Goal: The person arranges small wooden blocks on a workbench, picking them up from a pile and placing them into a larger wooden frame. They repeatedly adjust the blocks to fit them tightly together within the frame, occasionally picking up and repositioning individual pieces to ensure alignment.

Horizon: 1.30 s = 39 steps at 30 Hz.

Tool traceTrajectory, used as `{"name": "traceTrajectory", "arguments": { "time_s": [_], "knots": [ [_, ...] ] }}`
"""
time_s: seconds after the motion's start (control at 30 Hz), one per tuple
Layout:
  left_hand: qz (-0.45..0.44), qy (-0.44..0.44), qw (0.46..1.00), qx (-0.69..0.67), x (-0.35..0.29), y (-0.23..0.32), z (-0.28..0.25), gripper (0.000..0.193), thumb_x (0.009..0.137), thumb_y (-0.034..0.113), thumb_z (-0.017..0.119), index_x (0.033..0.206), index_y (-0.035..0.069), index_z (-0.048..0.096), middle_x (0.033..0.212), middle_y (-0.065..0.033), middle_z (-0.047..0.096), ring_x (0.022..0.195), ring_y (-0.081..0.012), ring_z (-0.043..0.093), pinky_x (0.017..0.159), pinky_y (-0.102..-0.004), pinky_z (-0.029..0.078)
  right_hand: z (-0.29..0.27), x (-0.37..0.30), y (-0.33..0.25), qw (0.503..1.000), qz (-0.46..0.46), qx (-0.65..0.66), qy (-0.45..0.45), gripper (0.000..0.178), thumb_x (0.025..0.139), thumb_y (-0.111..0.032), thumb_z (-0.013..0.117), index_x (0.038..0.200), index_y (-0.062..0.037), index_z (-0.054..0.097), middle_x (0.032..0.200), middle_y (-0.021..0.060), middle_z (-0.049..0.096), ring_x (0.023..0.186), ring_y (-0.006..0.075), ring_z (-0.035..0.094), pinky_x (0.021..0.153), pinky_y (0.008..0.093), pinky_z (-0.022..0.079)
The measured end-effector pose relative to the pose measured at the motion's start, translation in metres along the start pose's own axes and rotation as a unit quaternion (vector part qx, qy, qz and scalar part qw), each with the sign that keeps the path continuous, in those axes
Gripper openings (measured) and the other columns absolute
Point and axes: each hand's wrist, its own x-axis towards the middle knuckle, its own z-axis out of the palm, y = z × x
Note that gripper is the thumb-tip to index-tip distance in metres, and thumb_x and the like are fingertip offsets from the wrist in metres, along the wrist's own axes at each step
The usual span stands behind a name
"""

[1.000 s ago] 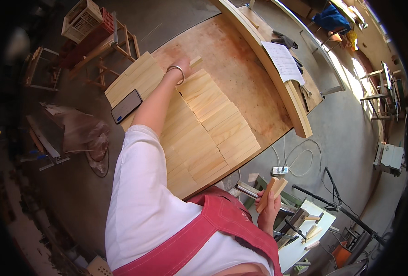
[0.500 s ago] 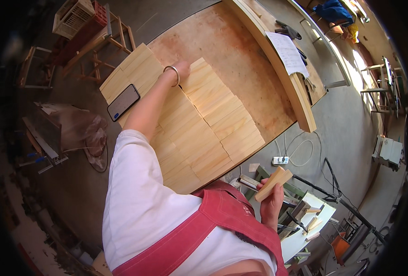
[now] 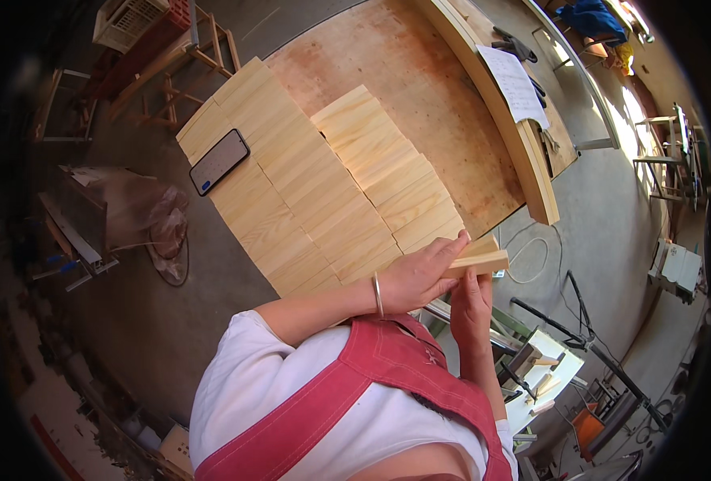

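My right hand (image 3: pixel 472 309) is closed on short pale wooden blocks (image 3: pixel 484 263), at least two of them, just off the table's near right corner. On the left end of these blocks my left hand (image 3: pixel 416 276), with a bangle at its wrist, has its fingers closed; part of its grip is hidden. Beside the hands, rows of flat pale wooden blocks (image 3: pixel 291 184) lie edge to edge on the brown worktable (image 3: pixel 371 52). A shorter set of blocks (image 3: pixel 387 160) sits along their right side, with a narrow uneven gap between.
A phone (image 3: pixel 219 162) lies on the wooden rows at the left. Along the table's far right runs a thick wooden beam (image 3: pixel 500 120), with a written sheet (image 3: pixel 514 86) and dark gloves (image 3: pixel 516 46) beside it. A machine with a white top (image 3: pixel 560 369) stands at the lower right.
My left hand has come back from the far part of the wooden rows to the blocks in my right hand. My right hand has risen a little and the blocks have turned flatter.
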Motion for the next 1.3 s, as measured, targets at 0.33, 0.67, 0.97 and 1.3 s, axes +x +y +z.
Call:
{"name": "traceTrajectory", "arguments": {
  "time_s": [0.33,0.67,0.97,1.3],
  "knots": [
    [-0.142,0.149,0.909,0.361,0.055,-0.126,-0.151,0.072,0.095,0.025,0.064,0.152,-0.001,0.028,0.122,-0.021,0.052,0.114,-0.0376,0.054,0.096,-0.046,0.047,-0.025,-0.015,0.001,0.993,-0.017,-0.101,0.059,0.065,0.101,-0.024,0.059,0.154,-0.0052,0.027,0.145,0.0155,0.05,0.133,0.0245,0.047,0.106,0.0384,0.041],
    [-0.205,0.027,0.87,0.447,0.07,-0.13,-0.15,0.036,0.091,0.019,0.062,0.125,0.007,0.057,0.119,-0.0172,0.058,0.112,-0.0358,0.057,0.093,-0.0467,0.05,-0.047,-0.027,0.011,0.988,0.018,-0.057,0.144,0.057,0.103,-0.026,0.056,0.15,-0.003,0.034,0.132,0.0165,0.059,0.117,0.0222,0.059,0.093,0.0344,0.052],
    [-0.165,0.033,0.917,0.362,0.07,-0.139,-0.162,0.035,0.095,0.011,0.055,0.13,0.011,0.058,0.112,-0.0122,0.061,0.114,-0.0318,0.057,0.096,-0.041,0.048,-0.058,-0.029,0.021,0.987,0.042,-0.034,0.15,0.056,0.103,-0.027,0.056,0.149,-0.003,0.034,0.127,0.016,0.062,0.112,0.0225,0.062,0.089,0.0343,0.054],
    [-0.062,-0.155,0.91,0.379,0.147,-0.146,-0.166,0.033,0.099,0.014,0.053,0.131,0.008,0.06,0.131,-0.0101,0.06,0.123,-0.0292,0.053,0.104,-0.0381,0.044,-0.057,-0.03,0.028,0.987,0.059,-0.042,0.145,0.056,0.104,-0.026,0.056,0.149,-0.0022,0.033,0.124,0.0159,0.063,0.108,0.0218,0.063,0.086,0.0329,0.055]
  ]
}}
